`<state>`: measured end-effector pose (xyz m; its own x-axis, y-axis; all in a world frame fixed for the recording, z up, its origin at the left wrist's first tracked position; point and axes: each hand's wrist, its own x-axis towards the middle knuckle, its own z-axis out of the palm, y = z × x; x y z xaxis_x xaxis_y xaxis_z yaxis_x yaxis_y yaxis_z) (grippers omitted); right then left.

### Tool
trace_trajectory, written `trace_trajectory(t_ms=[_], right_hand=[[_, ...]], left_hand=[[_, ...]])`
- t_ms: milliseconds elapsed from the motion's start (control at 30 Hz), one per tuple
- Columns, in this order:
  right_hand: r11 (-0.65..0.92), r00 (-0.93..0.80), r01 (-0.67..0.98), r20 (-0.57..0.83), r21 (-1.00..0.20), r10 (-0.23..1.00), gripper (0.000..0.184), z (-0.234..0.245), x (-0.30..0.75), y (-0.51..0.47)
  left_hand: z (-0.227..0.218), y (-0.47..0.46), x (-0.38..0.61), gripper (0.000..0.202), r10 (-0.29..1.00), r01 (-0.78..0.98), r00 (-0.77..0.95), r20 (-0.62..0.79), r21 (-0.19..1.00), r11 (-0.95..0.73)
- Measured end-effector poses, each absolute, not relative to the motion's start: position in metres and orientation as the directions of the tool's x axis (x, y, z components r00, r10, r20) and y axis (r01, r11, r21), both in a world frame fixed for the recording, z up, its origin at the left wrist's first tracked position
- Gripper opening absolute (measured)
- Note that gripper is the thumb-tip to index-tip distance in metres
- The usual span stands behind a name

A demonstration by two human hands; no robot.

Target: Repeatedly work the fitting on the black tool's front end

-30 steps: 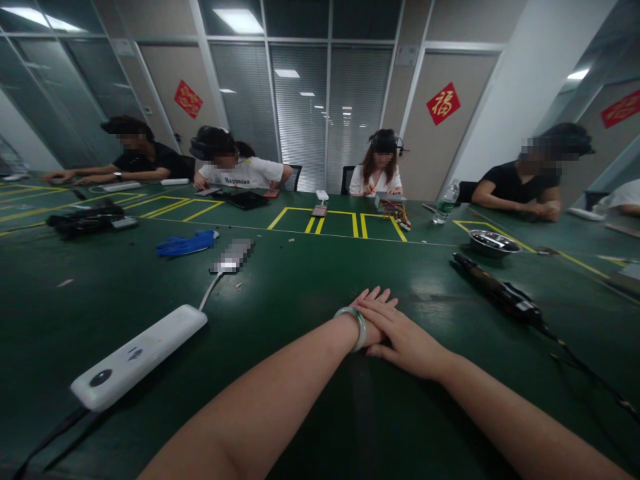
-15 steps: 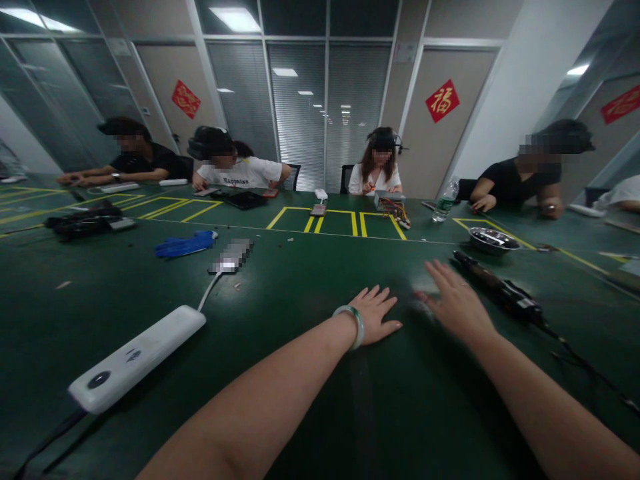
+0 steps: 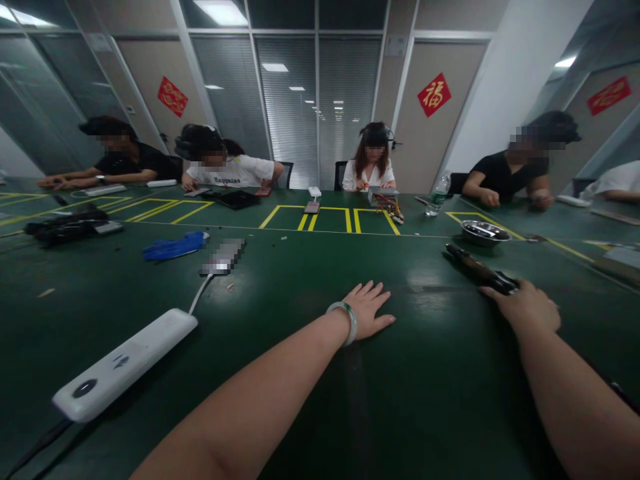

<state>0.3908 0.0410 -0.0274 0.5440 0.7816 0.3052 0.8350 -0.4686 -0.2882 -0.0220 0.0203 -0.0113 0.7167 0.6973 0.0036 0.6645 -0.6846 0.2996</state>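
My left hand (image 3: 369,311) lies flat on the green table (image 3: 280,400), fingers spread and holding nothing; a pale green bangle (image 3: 353,323) circles its wrist. At the right, my right hand (image 3: 533,308) is closed around the rear of a dark corded electric screwdriver (image 3: 477,268). The tool's slim front end points away and to the left, low over the table or resting on it. Its rear is hidden by my hand, and part of the cord (image 3: 617,390) shows beyond my forearm.
At left lie a long white power bank (image 3: 127,363) cabled to a blurred phone (image 3: 223,257), and a blue glove (image 3: 175,247). A steel bowl (image 3: 484,233) and water bottle (image 3: 438,195) stand beyond the screwdriver. Several people sit across the table.
My right hand has moved right from above the table and taken hold of the electric screwdriver. My left hand stays flat. The view has turned slightly to the right.
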Motion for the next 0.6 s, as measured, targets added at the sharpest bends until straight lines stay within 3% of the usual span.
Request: trace_trajectory(t_ms=[200, 333, 467, 600], right_hand=[[-0.573, 0.649, 0.745, 0.175, -0.343, 0.74, 0.091, -0.017, 0.384, 0.038], [-0.596, 0.683, 0.715, 0.184, -0.366, 0.707, 0.084, -0.017, 0.38, 0.035], [-0.521, 0.613, 0.769, 0.196, -0.371, 0.765, 0.085, -0.013, 0.367, 0.033], [-0.357, 0.442, 0.867, 0.204, -0.348, 0.873, 0.082, -0.003, 0.326, 0.033]], left_hand=[[-0.012, 0.02, -0.021, 0.069, 0.699, 0.668, 0.715, -0.002, 0.297, -0.683], [-0.014, 0.021, -0.02, 0.069, 0.699, 0.669, 0.715, -0.004, 0.292, -0.683], [-0.012, 0.021, -0.021, 0.07, 0.702, 0.665, 0.711, 0.042, 0.286, -0.69], [-0.005, 0.019, -0.019, 0.065, 0.69, 0.644, 0.692, 0.214, 0.251, -0.723]])
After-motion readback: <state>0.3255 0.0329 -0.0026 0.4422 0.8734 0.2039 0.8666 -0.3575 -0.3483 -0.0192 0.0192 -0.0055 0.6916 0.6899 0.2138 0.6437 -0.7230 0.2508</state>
